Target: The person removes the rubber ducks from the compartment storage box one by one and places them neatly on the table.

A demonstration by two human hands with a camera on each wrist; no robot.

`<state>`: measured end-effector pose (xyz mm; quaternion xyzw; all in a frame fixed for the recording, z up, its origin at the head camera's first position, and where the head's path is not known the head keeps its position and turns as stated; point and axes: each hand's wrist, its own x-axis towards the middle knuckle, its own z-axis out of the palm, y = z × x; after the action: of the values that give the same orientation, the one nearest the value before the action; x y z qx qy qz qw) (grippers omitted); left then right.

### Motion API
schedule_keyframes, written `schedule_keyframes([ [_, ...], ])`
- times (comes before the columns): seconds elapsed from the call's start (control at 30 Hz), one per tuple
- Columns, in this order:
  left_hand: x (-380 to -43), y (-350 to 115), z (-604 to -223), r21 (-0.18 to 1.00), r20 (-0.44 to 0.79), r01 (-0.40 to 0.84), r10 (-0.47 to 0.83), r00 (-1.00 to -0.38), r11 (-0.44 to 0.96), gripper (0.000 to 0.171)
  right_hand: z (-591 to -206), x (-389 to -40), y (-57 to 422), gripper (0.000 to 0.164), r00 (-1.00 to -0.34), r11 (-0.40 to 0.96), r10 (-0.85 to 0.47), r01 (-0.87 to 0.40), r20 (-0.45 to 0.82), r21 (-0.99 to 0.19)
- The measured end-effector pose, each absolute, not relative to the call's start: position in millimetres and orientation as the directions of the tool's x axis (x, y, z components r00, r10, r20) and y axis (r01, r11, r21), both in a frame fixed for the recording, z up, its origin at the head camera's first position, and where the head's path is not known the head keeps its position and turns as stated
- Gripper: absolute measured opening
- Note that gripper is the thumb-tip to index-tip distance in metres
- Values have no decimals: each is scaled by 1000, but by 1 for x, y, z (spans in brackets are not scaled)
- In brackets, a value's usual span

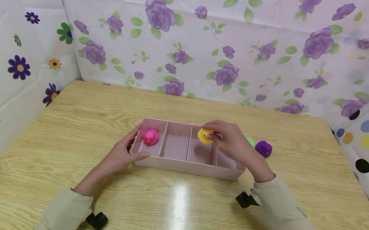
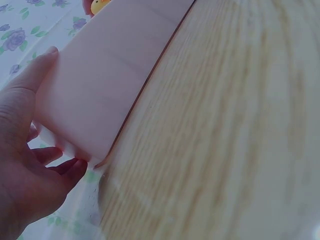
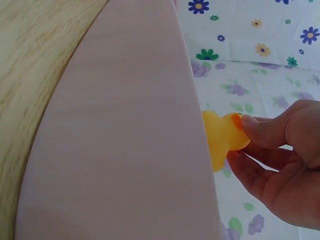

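A pink divided box (image 1: 179,165) lies lengthwise on the wooden table. My left hand (image 1: 123,153) grips its left end, thumb over the front rim and fingers around the end wall; the left wrist view shows this hand (image 2: 35,145) against the box wall (image 2: 105,75). A pink rubber duck (image 1: 150,136) sits in the leftmost compartment. Between thumb and fingers, my right hand (image 1: 232,140) pinches a yellow rubber duck (image 1: 204,136) over the third compartment from the left. In the right wrist view, the box wall partly hides this yellow duck (image 3: 225,135).
Right of the box, behind my right wrist, are a purple duck (image 1: 263,148) and a partly hidden green object (image 1: 250,141). A flowered cloth (image 1: 192,37) hangs along the table's back edge, with more printed cloth at both sides.
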<state>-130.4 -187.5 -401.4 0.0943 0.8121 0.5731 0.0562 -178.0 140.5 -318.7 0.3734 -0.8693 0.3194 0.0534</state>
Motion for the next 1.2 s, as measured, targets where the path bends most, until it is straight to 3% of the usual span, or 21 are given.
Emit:
schedule_keyframes([
  [0.63,-130,-187,-402,943,11,82,216,-976,322,93,-320,-174,176,30,-807,593,-539,-567,242,-572],
  [1.2,-130,-187,-400,938,17,91,216,-976,335,92,-322,-171,211,31,-836,644,-493,-537,241,-544],
])
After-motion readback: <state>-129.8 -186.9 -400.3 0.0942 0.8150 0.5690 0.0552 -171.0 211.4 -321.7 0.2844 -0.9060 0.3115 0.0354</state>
